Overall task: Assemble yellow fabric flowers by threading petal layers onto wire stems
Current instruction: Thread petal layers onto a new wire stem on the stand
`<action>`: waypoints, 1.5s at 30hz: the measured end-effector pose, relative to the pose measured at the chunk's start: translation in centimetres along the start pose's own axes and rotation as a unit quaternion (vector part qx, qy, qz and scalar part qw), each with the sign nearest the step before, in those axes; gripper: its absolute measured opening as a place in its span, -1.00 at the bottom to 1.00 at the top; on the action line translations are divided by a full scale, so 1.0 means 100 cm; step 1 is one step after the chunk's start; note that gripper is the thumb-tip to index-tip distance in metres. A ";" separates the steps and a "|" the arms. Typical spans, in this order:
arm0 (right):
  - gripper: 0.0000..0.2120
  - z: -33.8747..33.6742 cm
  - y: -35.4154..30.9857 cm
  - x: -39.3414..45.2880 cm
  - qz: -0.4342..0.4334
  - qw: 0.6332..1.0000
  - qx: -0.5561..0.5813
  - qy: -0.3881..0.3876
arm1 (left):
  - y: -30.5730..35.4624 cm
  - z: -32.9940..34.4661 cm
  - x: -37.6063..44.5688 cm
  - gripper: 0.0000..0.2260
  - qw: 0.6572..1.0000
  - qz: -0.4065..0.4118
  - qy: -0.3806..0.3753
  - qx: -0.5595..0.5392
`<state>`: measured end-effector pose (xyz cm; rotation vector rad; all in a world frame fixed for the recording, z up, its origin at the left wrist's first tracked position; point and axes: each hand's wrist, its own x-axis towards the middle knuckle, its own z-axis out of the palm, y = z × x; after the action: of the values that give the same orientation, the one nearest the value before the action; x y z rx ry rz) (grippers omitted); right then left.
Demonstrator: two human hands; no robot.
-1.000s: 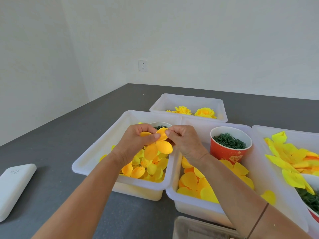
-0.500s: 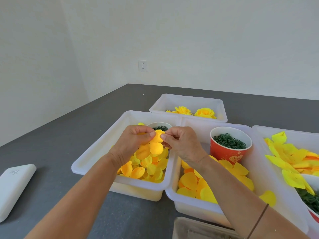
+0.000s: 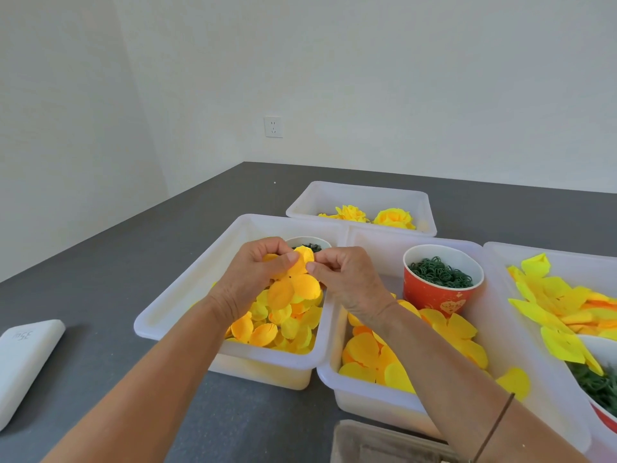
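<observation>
Petal layer [image 3: 293, 282], thin, limp fabric, is pinched at its upper lobe by left hand [image 3: 253, 279] and right hand [image 3: 347, 279] fingers, best held near its centre hole.

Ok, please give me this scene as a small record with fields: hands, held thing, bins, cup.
left hand: pinches the petal layer
right hand: pinches the same layer
petal layer: yellow-orange, held above the left bin
left bin: loose small petals
middle bin: larger petal layers, red paper cup
red paper cup: green rings
far bin: two finished yellow flowers

petals [image 3: 293, 289] yellow-orange | bins [image 3: 173, 315] white | cup [image 3: 434, 295] red | table [image 3: 100, 279] grey
</observation>
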<state>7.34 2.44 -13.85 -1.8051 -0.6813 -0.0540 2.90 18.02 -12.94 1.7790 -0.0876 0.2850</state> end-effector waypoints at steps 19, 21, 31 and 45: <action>-0.87 0.005 -0.004 -0.001 0.051 0.997 0.040 0.035 | -0.004 0.008 0.005 -0.85 0.991 0.011 0.125 0.046; -0.93 0.002 -0.005 -0.001 0.083 0.993 0.078 0.003 | -0.002 0.006 0.005 -0.85 0.993 0.003 0.118 0.012; -0.91 -0.007 -0.012 0.002 0.163 0.956 0.238 -0.048 | -0.003 0.004 0.006 -0.93 0.988 0.000 0.089 -0.127; -0.74 -0.004 0.002 -0.002 0.123 0.989 0.014 0.077 | -0.006 0.014 0.004 -0.80 0.977 0.124 0.113 0.130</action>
<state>7.40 1.92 -13.95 -1.8248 -0.3454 -0.0169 3.63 16.82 -13.74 1.9836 -0.1137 0.7047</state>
